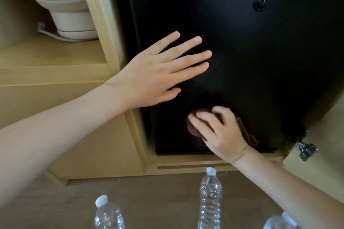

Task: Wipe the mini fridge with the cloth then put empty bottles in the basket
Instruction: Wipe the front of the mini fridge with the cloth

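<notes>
Pale wooden cabinet (78,72) with shelves stands on beige floor (149,197).

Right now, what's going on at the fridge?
A person is wiping the black fridge. The left hand lies flat on its door, fingers spread. The right hand grips a dark red cloth against the door's lower part. Three capped bottles stand untouched on the floor in front.
</notes>
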`<state>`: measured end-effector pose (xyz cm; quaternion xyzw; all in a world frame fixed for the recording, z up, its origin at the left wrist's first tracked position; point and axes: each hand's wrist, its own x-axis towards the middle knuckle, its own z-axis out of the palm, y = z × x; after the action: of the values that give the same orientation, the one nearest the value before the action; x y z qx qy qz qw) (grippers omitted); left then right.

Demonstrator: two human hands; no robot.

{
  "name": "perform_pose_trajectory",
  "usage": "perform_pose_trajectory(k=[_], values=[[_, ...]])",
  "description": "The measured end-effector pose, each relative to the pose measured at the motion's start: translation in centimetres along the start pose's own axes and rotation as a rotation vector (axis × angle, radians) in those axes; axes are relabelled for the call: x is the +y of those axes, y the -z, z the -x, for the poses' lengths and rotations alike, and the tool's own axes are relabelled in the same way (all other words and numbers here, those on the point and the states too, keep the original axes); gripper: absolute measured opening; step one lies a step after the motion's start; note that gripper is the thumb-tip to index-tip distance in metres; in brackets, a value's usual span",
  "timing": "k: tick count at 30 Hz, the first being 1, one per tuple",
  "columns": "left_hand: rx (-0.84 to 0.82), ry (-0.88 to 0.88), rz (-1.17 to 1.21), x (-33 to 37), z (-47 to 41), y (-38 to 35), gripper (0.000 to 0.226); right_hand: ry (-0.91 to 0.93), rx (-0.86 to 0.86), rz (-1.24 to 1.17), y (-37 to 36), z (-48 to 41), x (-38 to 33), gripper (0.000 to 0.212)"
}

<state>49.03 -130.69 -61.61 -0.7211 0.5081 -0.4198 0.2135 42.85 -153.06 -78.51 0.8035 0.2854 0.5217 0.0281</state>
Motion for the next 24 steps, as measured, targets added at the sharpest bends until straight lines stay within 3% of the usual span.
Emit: perform_pose_trajectory(k=[3,6,10,14,17,21,24], values=[[-0.008,0.003,0.005,0.1,-0.1,0.2,0.072,0.282,-0.222,0.048,-0.5,4.3,-0.5,0.031],[-0.009,-0.001,0.02,0.0,0.0,0.5,0.074,0.264,-0.341,0.07,0.9,6.2,0.5,0.035],[-0.005,-0.019,0.03,-0.3,0.0,0.7,0.077,-0.011,-0.169,0.047,2.9,3.1,2.8,0.032],[0.01,-0.019,0.044,-0.3,0.0,0.4,0.076,-0.151,0.038,-0.028,1.3,-1.7,0.9,0.027],[0.016,-0.017,0.041,-0.2,0.1,0.0,0.076,0.023,0.007,-0.035,-1.3,-0.5,-1.6,0.025],[0.023,-0.013,0.035,-0.1,0.0,0.0,0.077,0.306,-0.217,0.029,-2.1,4.2,-1.8,0.029],[0.017,-0.009,0.038,-0.1,0.0,0.2,0.077,0.282,-0.292,0.062,-0.6,5.5,-0.7,0.038]])
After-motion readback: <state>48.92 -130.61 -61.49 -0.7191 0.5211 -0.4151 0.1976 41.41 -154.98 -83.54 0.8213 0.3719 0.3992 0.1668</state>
